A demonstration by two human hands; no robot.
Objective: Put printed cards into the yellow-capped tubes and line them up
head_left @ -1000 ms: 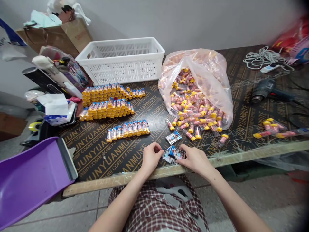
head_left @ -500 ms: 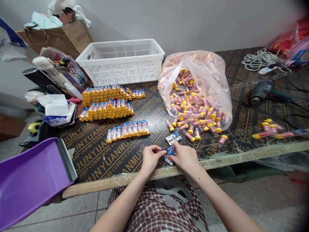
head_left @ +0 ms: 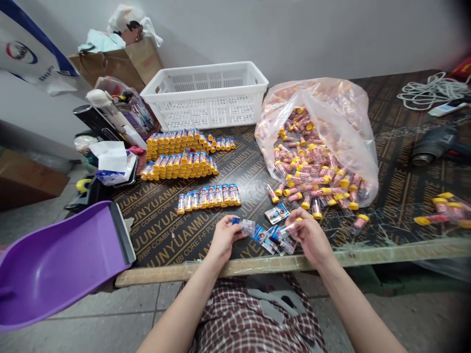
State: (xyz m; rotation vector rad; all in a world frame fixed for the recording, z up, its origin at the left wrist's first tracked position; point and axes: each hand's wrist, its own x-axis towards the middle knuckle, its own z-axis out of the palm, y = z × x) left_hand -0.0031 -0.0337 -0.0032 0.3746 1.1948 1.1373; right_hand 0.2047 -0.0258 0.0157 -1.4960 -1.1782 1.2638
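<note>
A: Pose of the arms, please.

B: Both forearms enter from the bottom of the head view and slant inward. The wrists lie over the wooden edge strip of the dark printed table. Hands well apart, near the front edge.

A: Left hand?

B: Back of the hand mostly toward the camera. Thumb and forefinger closed in a pinch on a small printed film sleeve, clear with a blue end, which points across toward the other hand. Remaining fingers curled; their tips are hidden.

A: Right hand?

B: Turned inward, fingers bent. Thumb and fingertips grip a clear tube with a yellow cap, held slantwise with the capped end at the fingers. Exact finger contact cannot be made out.

A: Between the hands?

B: Loose film sleeves, overlapping on the table. A small printed packet lies just behind them.

A: Further back?

B: A row of wrapped tubes lies beyond the left hand, with stacked wrapped tubes behind it. Beyond the right hand, an open plastic bag spills yellow-capped tubes with pink contents.
</note>
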